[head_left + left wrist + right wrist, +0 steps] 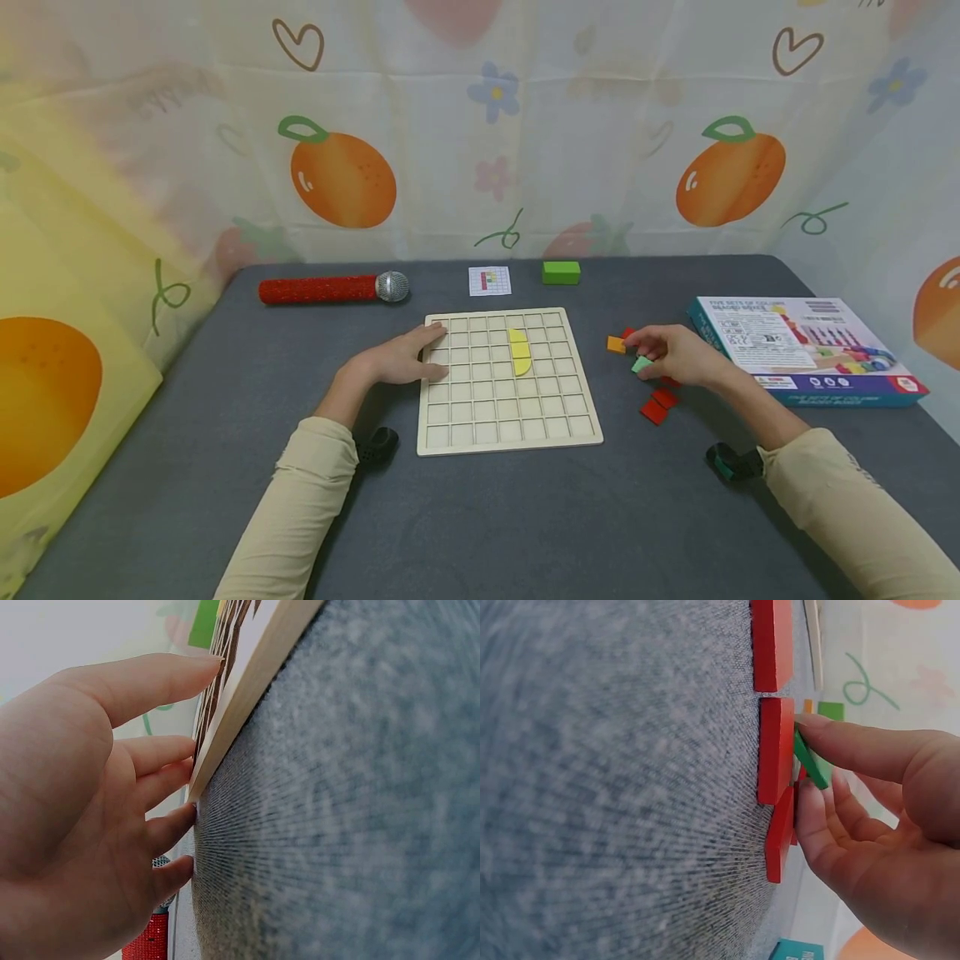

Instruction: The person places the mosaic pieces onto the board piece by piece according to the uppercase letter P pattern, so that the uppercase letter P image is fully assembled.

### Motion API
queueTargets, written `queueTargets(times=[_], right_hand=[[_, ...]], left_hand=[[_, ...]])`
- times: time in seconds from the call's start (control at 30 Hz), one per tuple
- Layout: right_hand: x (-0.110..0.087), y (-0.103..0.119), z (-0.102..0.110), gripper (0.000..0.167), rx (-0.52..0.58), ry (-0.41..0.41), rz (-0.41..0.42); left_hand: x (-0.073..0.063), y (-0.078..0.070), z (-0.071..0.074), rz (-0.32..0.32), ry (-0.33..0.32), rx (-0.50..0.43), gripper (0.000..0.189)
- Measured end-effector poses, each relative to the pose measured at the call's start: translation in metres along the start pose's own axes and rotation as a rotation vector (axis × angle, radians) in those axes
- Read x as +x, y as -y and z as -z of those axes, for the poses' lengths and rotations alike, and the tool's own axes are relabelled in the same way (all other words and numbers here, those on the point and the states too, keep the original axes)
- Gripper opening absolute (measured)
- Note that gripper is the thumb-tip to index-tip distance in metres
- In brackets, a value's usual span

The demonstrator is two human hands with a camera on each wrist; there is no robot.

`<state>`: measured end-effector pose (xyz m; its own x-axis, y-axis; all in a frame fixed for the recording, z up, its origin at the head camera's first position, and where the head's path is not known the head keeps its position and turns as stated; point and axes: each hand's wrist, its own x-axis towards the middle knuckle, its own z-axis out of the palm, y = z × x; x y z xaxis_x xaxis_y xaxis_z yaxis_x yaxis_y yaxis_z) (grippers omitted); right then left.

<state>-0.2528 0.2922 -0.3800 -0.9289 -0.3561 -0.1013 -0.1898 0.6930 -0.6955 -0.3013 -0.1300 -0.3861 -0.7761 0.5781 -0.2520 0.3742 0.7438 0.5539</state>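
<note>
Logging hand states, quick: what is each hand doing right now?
Left hand: open, touching the left edge of the grid board.
Right hand: closed, holding a green tile.

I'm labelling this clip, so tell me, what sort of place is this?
Probably a small indoor play or filming corner: a fruit-print cloth backdrop hangs behind a dark table, which bears a wooden grid board and a printed box.

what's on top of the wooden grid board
On the wooden grid board lie yellow pieces in a short column, and the left hand touches its left edge. The surface beneath the pieces is covered and cannot be seen.
</note>
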Motion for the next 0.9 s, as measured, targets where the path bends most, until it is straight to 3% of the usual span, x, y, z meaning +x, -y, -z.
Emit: queueTargets(times=[0.33,0.47,0.67,0.9], right_hand=[[0.000,-0.005,0.002,0.025,-0.067,-0.067,-0.021],[0.001,-0.003,0.003,0.023,-0.038,-0.093,-0.055],[0.006,0.005,0.002,0.036,0.075,-0.099,-0.130],[0.014,0.015,-0.006,0.041,0.283,-0.045,-0.137]], left_hand=[[-0.001,0.000,0.000,-0.007,-0.001,-0.001,0.076],[-0.001,0.001,0.000,-0.011,-0.002,0.001,0.076],[-0.001,0.001,0.000,-0.005,-0.002,0.009,0.076],[0.001,0.001,0.000,0.013,-0.001,0.016,0.076]])
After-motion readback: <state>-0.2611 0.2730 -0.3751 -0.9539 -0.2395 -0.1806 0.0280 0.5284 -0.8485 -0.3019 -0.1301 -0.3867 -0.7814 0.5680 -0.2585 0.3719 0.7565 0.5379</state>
